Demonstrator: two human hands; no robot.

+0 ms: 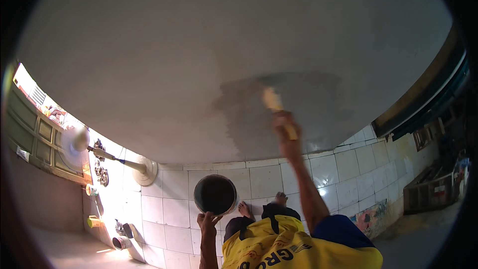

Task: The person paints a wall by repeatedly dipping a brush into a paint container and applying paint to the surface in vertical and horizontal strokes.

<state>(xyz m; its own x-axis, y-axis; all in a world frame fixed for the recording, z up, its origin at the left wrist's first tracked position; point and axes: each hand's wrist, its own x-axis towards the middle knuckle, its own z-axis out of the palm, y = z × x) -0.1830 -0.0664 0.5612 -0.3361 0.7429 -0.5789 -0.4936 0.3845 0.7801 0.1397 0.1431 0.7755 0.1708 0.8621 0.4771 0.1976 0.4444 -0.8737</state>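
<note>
My right hand [287, 125] is closed round the yellow handle of a paintbrush [272, 100], raised in front of the grey wall [149, 60]. The brush is slightly blurred, and its bristle end is at the wall. Around it spreads a darker, wet-looking patch [244, 119] with uneven edges. Down at my left, my left hand [209, 220] grips the near rim of a round bucket [215, 194]. The bucket looks dark inside; I cannot make out its contents. My bare feet [245, 209] stand on the floor just right of the bucket.
Light square tiles [266, 182] cover the floor along the wall's foot. A pedestal fan [144, 171] stands at the left, near a bright doorway and a panelled door [42, 134]. Small containers [94, 221] sit lower left. A wooden cabinet [432, 192] is at the far right.
</note>
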